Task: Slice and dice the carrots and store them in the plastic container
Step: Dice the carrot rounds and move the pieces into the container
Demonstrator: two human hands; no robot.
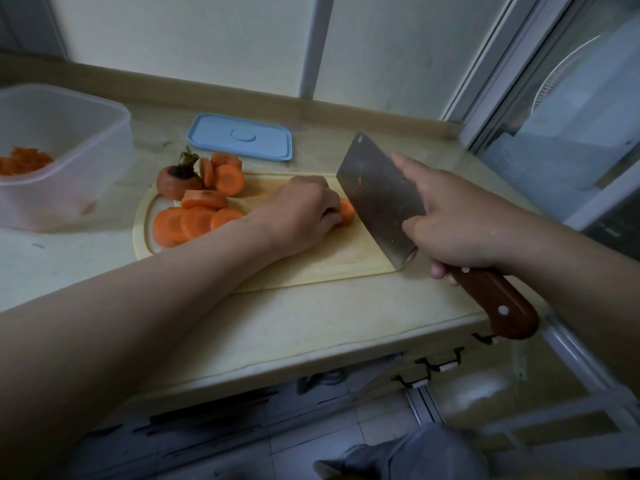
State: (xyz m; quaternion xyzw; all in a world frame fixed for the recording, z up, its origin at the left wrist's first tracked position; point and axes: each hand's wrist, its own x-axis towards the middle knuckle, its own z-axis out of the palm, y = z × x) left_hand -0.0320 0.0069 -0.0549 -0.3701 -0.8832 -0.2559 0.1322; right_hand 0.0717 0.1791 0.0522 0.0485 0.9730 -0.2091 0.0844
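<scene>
We hold a short carrot piece (347, 211) on the cutting board (332, 265) with the left hand (304, 209). Its grip is closed around the piece, fingers curled, and only the cut end shows beside the cleaver (377, 195). The right hand (457, 223) has its grip closed on the wooden handle (495, 299), with the index finger laid along the flat of the blade. The edge is on the board or very near it, just beside the piece; we cannot tell if it touches.

To slice well, we think the left fingertips should be tucked back, because the piece is short and little room is left. The cut should go straight down, so the new round matches the slices (194, 220) piled at the board's left end near the carrot top (175, 183). These are not yet diced.

The plastic container (86, 143) stands open on the worktop (277, 323) at the far left with some orange pieces inside. Its blue lid (239, 136) lies behind the board.
</scene>
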